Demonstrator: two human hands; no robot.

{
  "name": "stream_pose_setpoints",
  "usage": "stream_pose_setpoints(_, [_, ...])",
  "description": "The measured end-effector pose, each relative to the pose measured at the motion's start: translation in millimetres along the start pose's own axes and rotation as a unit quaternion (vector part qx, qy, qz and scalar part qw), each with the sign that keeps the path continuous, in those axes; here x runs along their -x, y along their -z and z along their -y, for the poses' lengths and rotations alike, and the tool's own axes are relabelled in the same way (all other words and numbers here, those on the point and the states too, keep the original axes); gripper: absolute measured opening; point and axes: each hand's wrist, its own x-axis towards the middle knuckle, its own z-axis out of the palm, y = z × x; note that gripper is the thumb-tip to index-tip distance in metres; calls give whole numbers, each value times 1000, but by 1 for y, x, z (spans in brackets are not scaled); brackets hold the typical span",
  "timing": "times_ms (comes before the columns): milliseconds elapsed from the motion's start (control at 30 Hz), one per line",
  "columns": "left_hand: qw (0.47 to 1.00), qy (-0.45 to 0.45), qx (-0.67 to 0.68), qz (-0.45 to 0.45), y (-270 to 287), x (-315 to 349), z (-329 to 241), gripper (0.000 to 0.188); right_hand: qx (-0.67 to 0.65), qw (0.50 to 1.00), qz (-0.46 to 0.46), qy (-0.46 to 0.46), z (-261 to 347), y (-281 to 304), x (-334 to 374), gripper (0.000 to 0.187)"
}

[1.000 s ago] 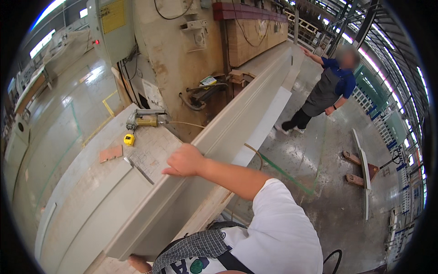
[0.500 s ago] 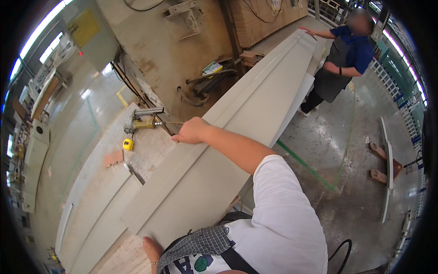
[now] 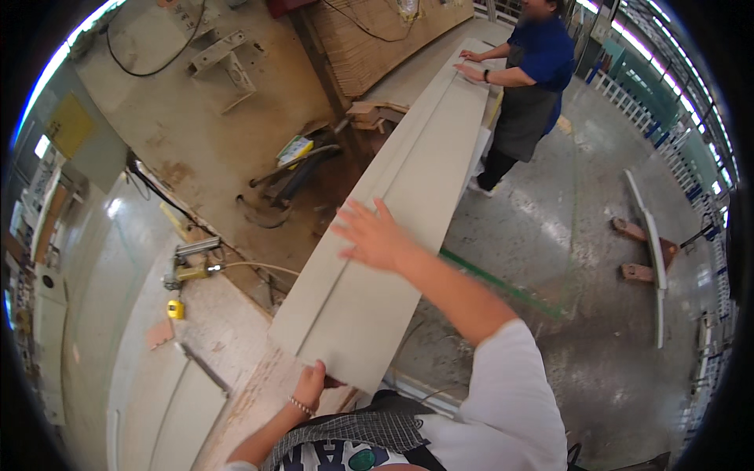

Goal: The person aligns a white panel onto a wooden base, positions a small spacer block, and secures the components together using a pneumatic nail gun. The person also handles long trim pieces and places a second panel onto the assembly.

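A long, pale grey flat panel with a lengthwise seam stretches from in front of me toward the far right. My left hand, wearing a bead bracelet, grips the panel's near end, thumb on top; the fingers beneath are partly hidden. Over the panel's middle, my right hand is open with spread fingers and holds nothing. Whether its palm touches the surface I cannot tell. At the far end, a co-worker in a blue shirt and dark apron has both hands on the panel.
On the workbench at left lie a pneumatic tool with a hose, a yellow tape measure and another pale panel. A large stained machine body stands beyond. To the right, a pallet jack sits on the floor.
My right hand has left the panel's left edge and spread over its middle. My left hand now grips the near end. The co-worker's second hand has come onto the panel. The view has shifted.
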Motion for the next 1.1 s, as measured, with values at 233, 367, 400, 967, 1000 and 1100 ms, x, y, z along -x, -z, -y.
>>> stream_pose_setpoints(233, [954, 65, 243, 160, -93, -176, -78, 82, -153, 983, 58, -86, 74, 14, 175, 45])
stream_pose_setpoints(367, [955, -15, 214, 206, -92, -183, -114, 56, -168, 978, 106, -61, 103, 28, 167, 39])
stream_pose_setpoints(400, [959, -117, 152, 210, -90, -160, -120, 51, -160, 980, 117, -35, 104, 37, 157, 40])
stream_pose_setpoints(967, [915, -37, -79, -393, 354, 368, 150, 43, -227, 935, 102, 251, 510, -148, -130, 34])
stream_pose_setpoints(1000, [893, -84, -124, -425, 374, 384, 167, 43, -205, 949, 146, 190, 531, -165, -137, 34])
stream_pose_setpoints(1100, [811, -137, -286, -492, 432, 401, 196, 38, -158, 970, 98, 158, 561, -191, -147, 33])
